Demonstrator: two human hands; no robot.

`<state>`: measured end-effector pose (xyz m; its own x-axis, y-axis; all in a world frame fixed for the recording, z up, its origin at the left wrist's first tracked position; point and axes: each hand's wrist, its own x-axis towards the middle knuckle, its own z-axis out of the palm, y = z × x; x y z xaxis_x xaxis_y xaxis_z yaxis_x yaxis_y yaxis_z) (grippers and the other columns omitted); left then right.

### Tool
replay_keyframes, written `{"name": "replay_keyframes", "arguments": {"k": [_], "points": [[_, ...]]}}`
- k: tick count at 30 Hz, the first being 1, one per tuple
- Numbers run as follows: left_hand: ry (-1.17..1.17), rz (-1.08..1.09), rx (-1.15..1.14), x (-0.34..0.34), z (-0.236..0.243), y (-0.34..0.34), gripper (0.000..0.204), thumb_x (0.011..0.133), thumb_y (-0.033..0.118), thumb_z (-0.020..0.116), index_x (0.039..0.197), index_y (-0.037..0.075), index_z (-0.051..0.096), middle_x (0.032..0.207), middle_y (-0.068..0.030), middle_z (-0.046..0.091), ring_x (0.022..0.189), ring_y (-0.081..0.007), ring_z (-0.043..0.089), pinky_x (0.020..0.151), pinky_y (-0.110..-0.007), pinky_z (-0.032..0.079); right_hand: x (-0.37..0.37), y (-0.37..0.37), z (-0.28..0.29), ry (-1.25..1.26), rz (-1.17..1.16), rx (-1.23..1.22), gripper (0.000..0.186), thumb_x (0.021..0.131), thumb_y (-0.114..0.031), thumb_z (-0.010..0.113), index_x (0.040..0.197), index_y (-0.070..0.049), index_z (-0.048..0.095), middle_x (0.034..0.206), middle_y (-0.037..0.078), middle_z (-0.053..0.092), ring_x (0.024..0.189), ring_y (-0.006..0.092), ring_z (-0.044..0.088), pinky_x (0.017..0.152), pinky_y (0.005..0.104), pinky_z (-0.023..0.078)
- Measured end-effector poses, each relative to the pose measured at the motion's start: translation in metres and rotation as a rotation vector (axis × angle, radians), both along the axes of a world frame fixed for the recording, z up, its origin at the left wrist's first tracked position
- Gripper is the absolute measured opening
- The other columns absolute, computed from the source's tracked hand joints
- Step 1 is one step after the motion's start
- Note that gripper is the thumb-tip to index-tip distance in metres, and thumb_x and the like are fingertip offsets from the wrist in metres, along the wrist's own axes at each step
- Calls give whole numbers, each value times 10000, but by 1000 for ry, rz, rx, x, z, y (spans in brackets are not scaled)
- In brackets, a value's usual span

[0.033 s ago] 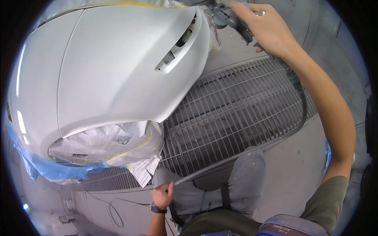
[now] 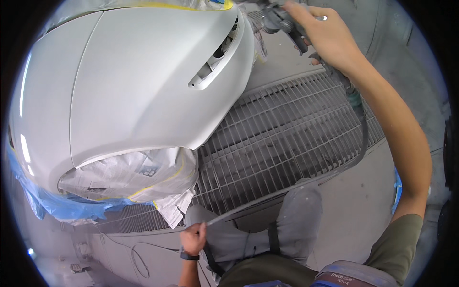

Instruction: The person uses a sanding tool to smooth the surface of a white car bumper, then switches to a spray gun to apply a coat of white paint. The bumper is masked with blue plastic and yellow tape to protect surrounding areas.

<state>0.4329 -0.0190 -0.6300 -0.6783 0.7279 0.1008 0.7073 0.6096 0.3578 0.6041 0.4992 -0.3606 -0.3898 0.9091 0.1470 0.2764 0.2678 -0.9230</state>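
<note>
Up at the top right, my right hand (image 2: 332,40) is wrapped round the handle of a dark spray gun (image 2: 278,19), whose upper part runs out of the picture. From the handle, an air hose (image 2: 282,192) hangs in a curve across to my left hand (image 2: 193,239), which is closed round it low in front of me. Beside the gun, a pale silver car body (image 2: 138,91) fills the left side. Its headlight opening (image 2: 206,71) is a narrow slot. Plastic sheeting (image 2: 143,172) edged with yellow tape covers the wheel area.
Metal floor grating (image 2: 282,129) runs beside and beneath the car's front. Blue film (image 2: 52,198) hangs along its lower edge. Loose cable (image 2: 138,260) loops on the floor at lower left. My grey-trousered knees (image 2: 301,210) reach to the grating's edge.
My left hand has shifted slightly left with the hose. The spray gun and my right hand have moved a little to the right, and the hose's hanging bend has swung slightly left.
</note>
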Motion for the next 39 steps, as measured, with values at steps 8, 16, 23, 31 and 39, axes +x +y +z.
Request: {"name": "replay_keyframes", "arguments": {"k": [8,16,23,31,39], "points": [[198,102,-100,-88,28,-65,347,949,235,720,694,6,667,618,-198,617,548,-398,608,524,-465,436,10,8,-40,355,8,-97,539,1043,-567,554,1150,-73,742,901,63,746,767,120,699,564,281,513],[-93,-38,-351,-124,103,-103,378,901,403,796,856,31,747,673,-178,680,629,-381,680,585,-465,504,-25,-40,-28,217,-141,-384,547,1041,-562,577,1095,-37,719,914,93,745,753,150,716,504,294,510],[-290,224,-594,-122,218,-174,462,964,457,721,805,24,708,655,-202,644,638,-414,653,602,-486,486,-74,-116,3,248,-323,-594,544,1048,-478,622,982,50,734,700,32,646,690,101,562,678,312,476],[-412,154,-644,-128,264,-211,483,977,457,720,779,16,697,619,-178,628,582,-346,647,568,-452,476,-112,-138,22,200,-351,-780,526,1036,-461,629,1038,49,753,633,67,647,509,123,569,481,317,467],[-536,115,-617,-153,246,-203,501,1011,451,677,792,1,708,602,-158,606,539,-312,588,536,-437,431,-120,-90,17,177,-456,-649,621,1004,-503,635,1088,109,708,630,123,678,443,177,600,430,309,493]]}}
